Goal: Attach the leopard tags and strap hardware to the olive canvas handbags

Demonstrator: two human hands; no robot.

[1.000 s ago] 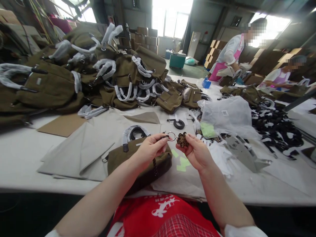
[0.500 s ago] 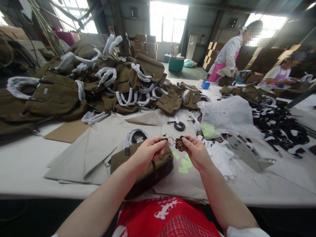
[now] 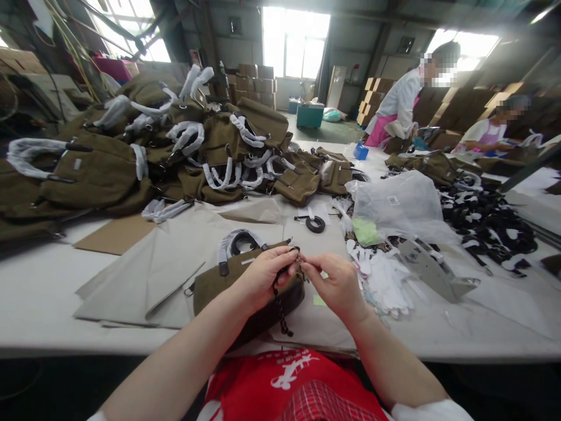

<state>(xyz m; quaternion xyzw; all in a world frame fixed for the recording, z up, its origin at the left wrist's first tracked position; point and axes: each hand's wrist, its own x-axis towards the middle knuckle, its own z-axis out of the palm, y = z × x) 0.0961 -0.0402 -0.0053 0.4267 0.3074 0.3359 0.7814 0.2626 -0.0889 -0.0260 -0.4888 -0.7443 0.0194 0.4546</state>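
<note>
In the head view my left hand [image 3: 269, 275] is closed, pinching a dark braided cord [image 3: 280, 310] whose tasselled end hangs below the fingers. My right hand [image 3: 335, 280] meets it fingertip to fingertip, thumb and forefinger pinched on a small key ring charm [image 3: 301, 268]. The charm is seen edge-on and mostly covered by the fingers, so its leopard print hardly shows. Under and behind my left hand lies an olive canvas handbag [image 3: 210, 292] with dark trim. Its handle [image 3: 225, 248] is wrapped in white film.
Olive bags [image 3: 96, 175] with wrapped handles are heaped at the left and back. A clear plastic bag [image 3: 394, 202], white tags [image 3: 385, 280], a grey metal tape dispenser [image 3: 438, 269] and a pile of black straps [image 3: 482, 228] lie to the right. Two people work beyond.
My right hand has moved left and turned inward, bringing the charm against my left fingertips. The ring, stretched between the hands before, is now mostly covered. The braided cord hangs lower.
</note>
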